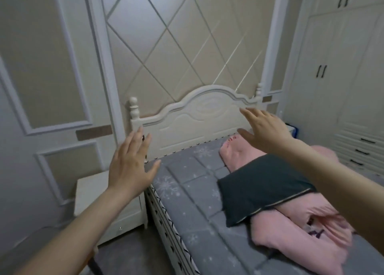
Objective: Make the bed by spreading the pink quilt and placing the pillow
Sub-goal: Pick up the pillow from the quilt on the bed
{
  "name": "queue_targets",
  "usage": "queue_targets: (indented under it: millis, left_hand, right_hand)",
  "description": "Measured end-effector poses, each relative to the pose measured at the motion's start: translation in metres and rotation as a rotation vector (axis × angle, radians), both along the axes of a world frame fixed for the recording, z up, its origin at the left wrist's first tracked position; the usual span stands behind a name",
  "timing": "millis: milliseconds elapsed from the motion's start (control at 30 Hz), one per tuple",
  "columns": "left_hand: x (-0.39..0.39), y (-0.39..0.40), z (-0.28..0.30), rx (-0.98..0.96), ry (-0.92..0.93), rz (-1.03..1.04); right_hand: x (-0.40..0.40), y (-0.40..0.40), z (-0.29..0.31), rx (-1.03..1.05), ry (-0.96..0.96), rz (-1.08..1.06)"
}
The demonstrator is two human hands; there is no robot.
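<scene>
A grey quilted mattress with pale snowflake print (187,191) fills the lower right of the scene, lying on a white wooden bed with a carved, arched headboard (199,116) at the far end. Behind it rises a beige wall panel crossed by diamond-pattern lines (166,46). A small white bedside cabinet (93,193) stands on the left, just beside the bed, and white wardrobe doors with dark handles (336,66) line the right wall.

The bunched-up pink quilt (291,229) lies in a heap along the right side of the mattress, with the dark green pillow (261,185) resting on top of it.

Both hands are raised in the air, touching nothing. The left hand (131,166) hovers over the near left edge of the bed, fingers straight and spread. The right hand (268,129) hovers in front of the headboard, fingers likewise released and extended.

The right forearm covers part of the quilt, and the quilt's right end runs out of view. A blue object beside the far right of the headboard is too small to identify.
</scene>
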State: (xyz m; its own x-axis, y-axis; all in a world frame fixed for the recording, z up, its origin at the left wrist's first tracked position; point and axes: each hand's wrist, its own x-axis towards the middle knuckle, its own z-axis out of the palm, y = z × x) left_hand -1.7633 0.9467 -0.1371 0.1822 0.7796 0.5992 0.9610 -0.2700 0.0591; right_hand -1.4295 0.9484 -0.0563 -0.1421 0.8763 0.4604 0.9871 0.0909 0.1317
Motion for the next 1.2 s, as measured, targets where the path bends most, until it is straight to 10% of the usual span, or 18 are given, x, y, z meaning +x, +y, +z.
queue_targets:
  millis: [867,1200]
  left_hand:
    - [0.258,0.475,-0.194,-0.372,0.209,-0.765]
    - [0.381,0.546,-0.277,-0.503,0.311,-0.923]
  right_hand:
    - [0.17,0.252,-0.26,-0.522,0.438,-0.794]
    - [0.212,0.25,-0.349,-0.527,0.805,-1.112]
